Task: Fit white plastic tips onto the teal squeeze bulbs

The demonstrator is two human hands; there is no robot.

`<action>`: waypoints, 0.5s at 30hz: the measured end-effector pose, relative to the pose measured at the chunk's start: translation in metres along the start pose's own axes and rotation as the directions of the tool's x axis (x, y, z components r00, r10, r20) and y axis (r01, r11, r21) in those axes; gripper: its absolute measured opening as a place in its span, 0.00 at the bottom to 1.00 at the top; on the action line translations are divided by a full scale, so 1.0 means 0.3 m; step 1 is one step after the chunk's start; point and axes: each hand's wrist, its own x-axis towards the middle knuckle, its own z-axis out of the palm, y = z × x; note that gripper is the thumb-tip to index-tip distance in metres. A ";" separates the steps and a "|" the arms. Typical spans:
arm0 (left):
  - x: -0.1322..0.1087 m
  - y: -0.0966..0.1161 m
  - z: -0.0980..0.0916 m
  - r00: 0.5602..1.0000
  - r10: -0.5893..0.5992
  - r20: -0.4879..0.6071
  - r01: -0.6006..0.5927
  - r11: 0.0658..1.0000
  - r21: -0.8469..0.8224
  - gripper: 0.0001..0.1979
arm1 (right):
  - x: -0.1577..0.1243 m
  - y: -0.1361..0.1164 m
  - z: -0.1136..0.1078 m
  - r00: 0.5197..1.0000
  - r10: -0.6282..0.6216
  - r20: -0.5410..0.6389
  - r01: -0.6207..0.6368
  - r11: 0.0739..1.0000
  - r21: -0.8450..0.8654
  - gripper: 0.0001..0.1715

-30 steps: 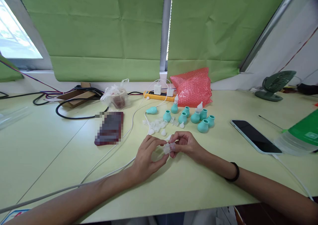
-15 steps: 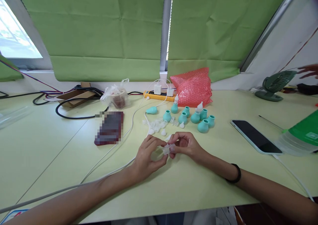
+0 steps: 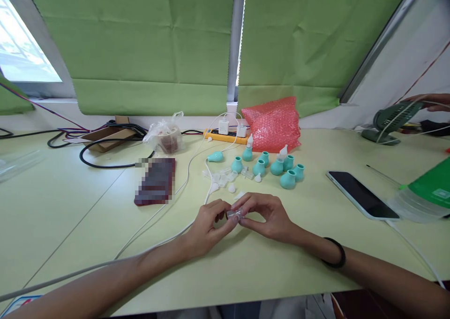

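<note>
Left hand and right hand pinch a small clear plastic piece between them above the bench.
Both grips are narrow, thumbs opposed to bent fingers around its glossy, tube-like form; beyond sit smooth, rounded teal bulbs, several with open necks, and scattered translucent pieces.

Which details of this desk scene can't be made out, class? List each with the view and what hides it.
Head view: the full shape of the clear piece, small and partly covered by the left hand and right hand.
Head view: the surface of the dark red item, pixelated.
Head view: the rest of the other person's hand, cut off by the right edge.
Head view: the inside of the pink bubble-wrap bag, hidden by its wrap.
</note>
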 end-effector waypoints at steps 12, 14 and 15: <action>-0.001 -0.035 0.029 0.993 -0.018 -0.121 0.002 0.991 -0.133 0.06 | 0.001 0.006 -0.046 0.931 -0.354 0.095 0.345 0.760 -0.550 0.30; -0.001 -0.039 0.030 0.992 -0.020 -0.127 0.003 0.991 -0.131 0.06 | 0.019 0.029 -0.088 0.909 -0.409 0.072 0.341 0.636 -0.692 0.32; 0.000 -0.040 0.031 0.992 -0.015 -0.129 -0.001 0.992 -0.125 0.06 | 0.030 0.044 -0.110 0.908 -0.418 0.032 0.294 0.580 -0.760 0.32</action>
